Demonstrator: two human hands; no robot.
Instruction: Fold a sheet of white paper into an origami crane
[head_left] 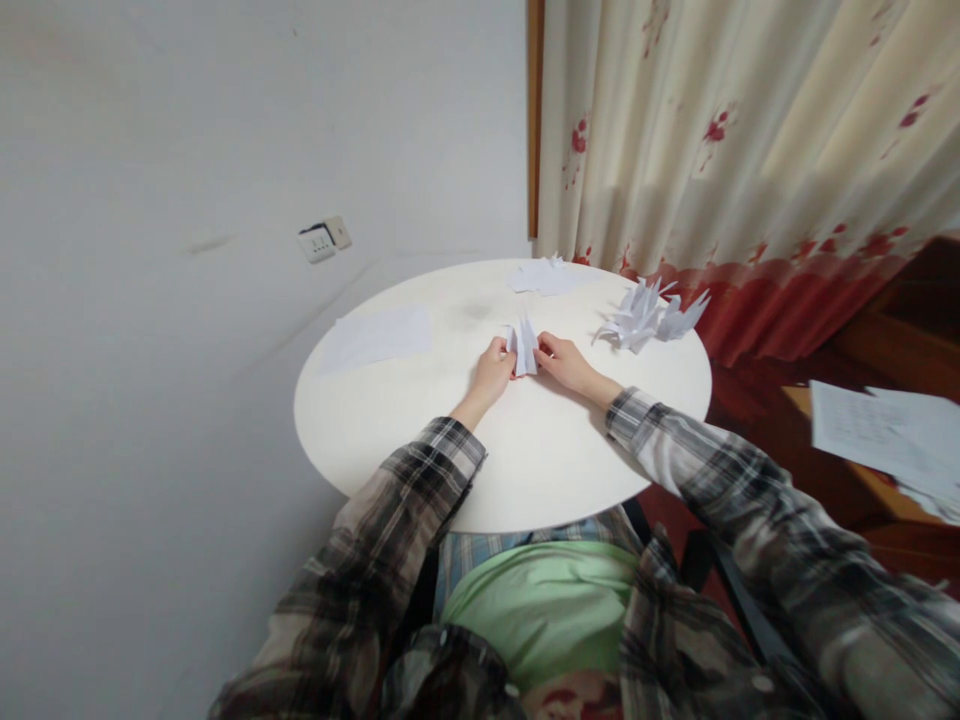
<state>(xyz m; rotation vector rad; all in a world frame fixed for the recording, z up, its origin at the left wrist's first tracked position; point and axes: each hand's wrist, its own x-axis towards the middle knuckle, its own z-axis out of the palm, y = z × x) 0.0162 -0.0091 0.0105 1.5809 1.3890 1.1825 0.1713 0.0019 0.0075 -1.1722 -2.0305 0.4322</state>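
Between my two hands a folded piece of white paper (526, 348) stands with its pointed folds upward, just over the middle of the round white table. My left hand (493, 371) pinches its left side, fingers closed. The right side is gripped by the fingertips of my right hand (562, 362), also closed. To the right lies a pile of folded white paper pieces (637, 318) with pointed tips, apart from my hands.
The round white table (480, 480) stands against a wall with a socket (318, 243). White sheets (382, 335) lie at its left, and more paper (544, 277) lies at the far edge. Printed papers (877, 425) rest on a wooden surface at right, below a curtain (720, 180).
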